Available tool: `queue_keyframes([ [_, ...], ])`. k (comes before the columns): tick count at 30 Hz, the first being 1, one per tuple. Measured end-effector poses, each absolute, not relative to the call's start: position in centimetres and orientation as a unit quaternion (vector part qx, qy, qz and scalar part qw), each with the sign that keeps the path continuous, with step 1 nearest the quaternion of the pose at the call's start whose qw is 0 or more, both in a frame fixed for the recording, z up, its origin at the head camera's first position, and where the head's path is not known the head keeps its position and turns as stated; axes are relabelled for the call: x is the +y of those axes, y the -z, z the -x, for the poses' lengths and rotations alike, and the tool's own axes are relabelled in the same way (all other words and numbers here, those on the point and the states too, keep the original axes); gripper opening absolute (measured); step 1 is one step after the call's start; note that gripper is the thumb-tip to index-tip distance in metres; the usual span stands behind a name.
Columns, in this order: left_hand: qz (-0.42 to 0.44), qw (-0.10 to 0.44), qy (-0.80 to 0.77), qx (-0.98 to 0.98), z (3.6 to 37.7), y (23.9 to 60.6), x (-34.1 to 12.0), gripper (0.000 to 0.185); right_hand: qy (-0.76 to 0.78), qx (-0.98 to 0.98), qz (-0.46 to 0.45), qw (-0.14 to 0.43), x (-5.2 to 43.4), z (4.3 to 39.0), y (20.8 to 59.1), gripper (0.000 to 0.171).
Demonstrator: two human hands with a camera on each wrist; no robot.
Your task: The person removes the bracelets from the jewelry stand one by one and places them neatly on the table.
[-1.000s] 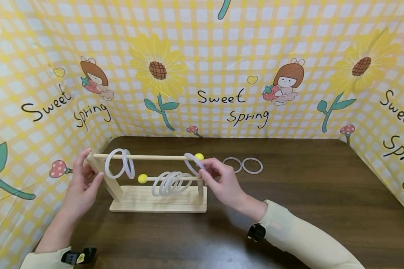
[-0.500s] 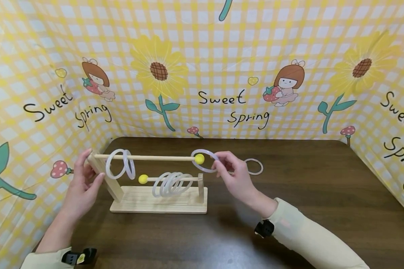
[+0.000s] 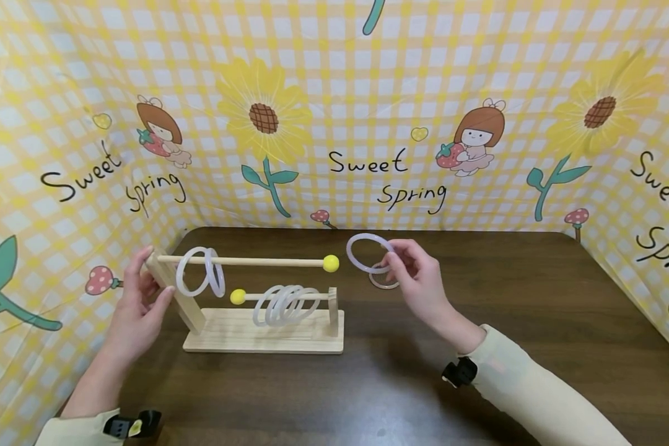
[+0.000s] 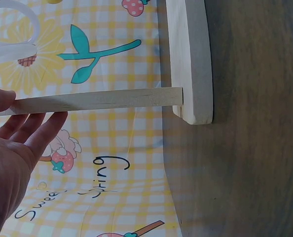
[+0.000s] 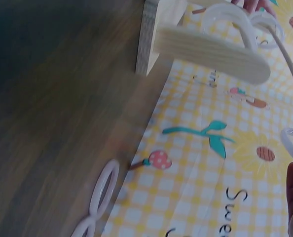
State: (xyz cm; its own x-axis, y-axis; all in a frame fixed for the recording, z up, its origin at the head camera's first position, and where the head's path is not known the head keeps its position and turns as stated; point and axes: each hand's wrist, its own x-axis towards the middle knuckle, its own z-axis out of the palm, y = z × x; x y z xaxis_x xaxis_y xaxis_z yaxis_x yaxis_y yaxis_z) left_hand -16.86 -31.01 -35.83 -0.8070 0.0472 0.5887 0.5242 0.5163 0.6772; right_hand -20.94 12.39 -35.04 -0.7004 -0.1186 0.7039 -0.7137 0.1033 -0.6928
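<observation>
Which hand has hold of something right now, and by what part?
The right hand pinches a white ring by its right rim, in the air off the upper rod's yellow tip. The left hand rests straight-fingered against the wooden rack's tall post.

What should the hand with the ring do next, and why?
Probably lower the ring onto the table, beside the ring lying there. The right hand pinches it in the air, clear of the upper rod's yellow ball, so it is off the rack. The left hand touches the rack's left post.
</observation>
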Motion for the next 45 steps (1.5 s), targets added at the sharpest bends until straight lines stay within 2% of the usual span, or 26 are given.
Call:
queue_keyframes([
  [14, 0.169, 0.257, 0.455, -0.836, 16.9, 35.9, -31.2, 0.070, -0.547, -0.735, -0.261, 0.304, 17.3, 21.4, 33.8, 0.015],
  [23, 0.173, 0.264, 0.459, -0.830, 17.0, 36.1, -31.1, 0.070, -0.487, -0.790, -0.211, 0.307, 21.4, 24.0, 35.3, 0.016],
  [29, 0.170, 0.262, 0.457, -0.833, 17.0, 36.1, -31.1, 0.070, -0.444, -0.826, -0.190, 0.289, 24.9, 26.4, 37.7, 0.016],
  [45, 0.168, 0.266, 0.459, -0.831, 16.9, 36.1, -31.0, 0.070, -0.369, -0.886, -0.170, 0.223, 29.5, 27.5, 38.4, 0.015],
])
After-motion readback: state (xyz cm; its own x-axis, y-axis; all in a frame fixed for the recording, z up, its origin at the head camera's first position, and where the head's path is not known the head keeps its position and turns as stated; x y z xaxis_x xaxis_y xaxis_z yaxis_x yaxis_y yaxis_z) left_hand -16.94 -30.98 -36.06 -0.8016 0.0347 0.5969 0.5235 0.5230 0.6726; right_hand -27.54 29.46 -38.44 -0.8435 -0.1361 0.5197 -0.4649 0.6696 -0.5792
